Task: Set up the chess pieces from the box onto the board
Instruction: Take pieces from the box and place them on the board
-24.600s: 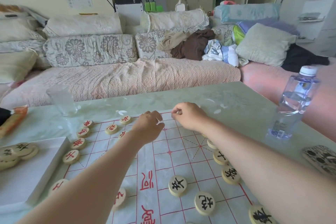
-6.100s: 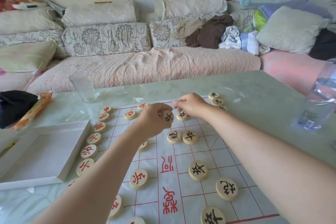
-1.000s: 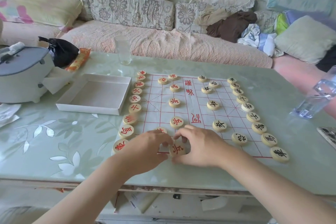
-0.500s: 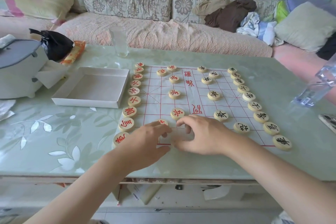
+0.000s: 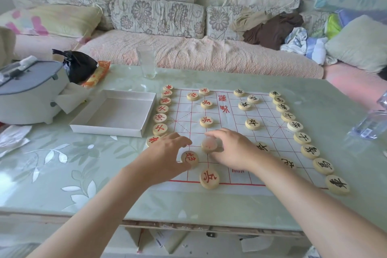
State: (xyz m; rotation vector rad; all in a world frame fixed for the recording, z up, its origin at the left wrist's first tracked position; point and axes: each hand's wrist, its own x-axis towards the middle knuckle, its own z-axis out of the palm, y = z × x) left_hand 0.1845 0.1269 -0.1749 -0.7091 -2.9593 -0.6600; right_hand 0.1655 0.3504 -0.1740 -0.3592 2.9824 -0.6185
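The white cloth board [image 5: 228, 119] with red lines lies on the table. Round wooden chess pieces line its left edge in red [image 5: 160, 117] and its right edge in black [image 5: 310, 151], with more in between. My right hand [image 5: 234, 148] pinches a blurred round piece [image 5: 209, 145] near the board's front middle. My left hand [image 5: 165, 153] hovers with loosely curled fingers beside a red-lettered piece [image 5: 189, 158], thumb at its lower edge. A red soldier piece [image 5: 209, 178] sits on the front border line. The white box [image 5: 117, 130] stands empty left of the board.
A clear glass [image 5: 146, 64] stands behind the board. A grey-lidded appliance [image 5: 29, 92], a black bag [image 5: 78, 65] and a snack packet [image 5: 97, 73] crowd the back left. A plastic water bottle [image 5: 370, 123] is at the right edge. A sofa lies beyond the table.
Both hands have shifted slightly up the board from the front border. The red soldier they covered now lies bare on the line, and my right hand has a different piece in its fingers.
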